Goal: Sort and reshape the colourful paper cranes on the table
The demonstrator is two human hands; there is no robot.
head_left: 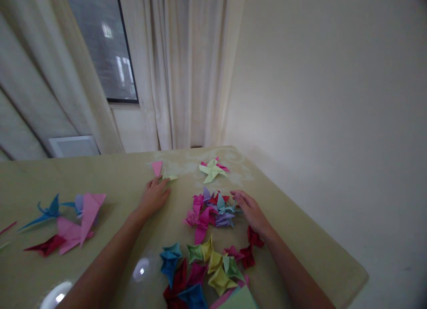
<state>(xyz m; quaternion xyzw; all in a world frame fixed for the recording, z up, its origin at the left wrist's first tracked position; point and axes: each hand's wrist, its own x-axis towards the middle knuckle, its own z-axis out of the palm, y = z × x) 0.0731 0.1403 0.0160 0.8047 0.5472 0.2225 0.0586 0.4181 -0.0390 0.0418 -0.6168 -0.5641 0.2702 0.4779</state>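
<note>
— What stands beyond the counter [123, 177]?
— Cream curtains [190, 68] in long folds, parted around a dark-framed window [105, 46]. A pale-framed grey panel [75, 145] sits low beside them.
— And to the right?
— A plain off-white wall [320, 99], dimly lit.
— Any shine on the counter?
— Bright round reflections [142, 270] near the front, pale scrollwork [233, 156] at the far right corner.

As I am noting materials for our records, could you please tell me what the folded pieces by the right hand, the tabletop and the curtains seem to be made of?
Folded pieces: apparently matte paper, judging by thin, sharply creased points.
Tabletop: smooth and glossy, with bright glints; perhaps glass or plastic, I cannot tell which.
Curtains: probably matte fabric, given their soft hanging folds.
</note>
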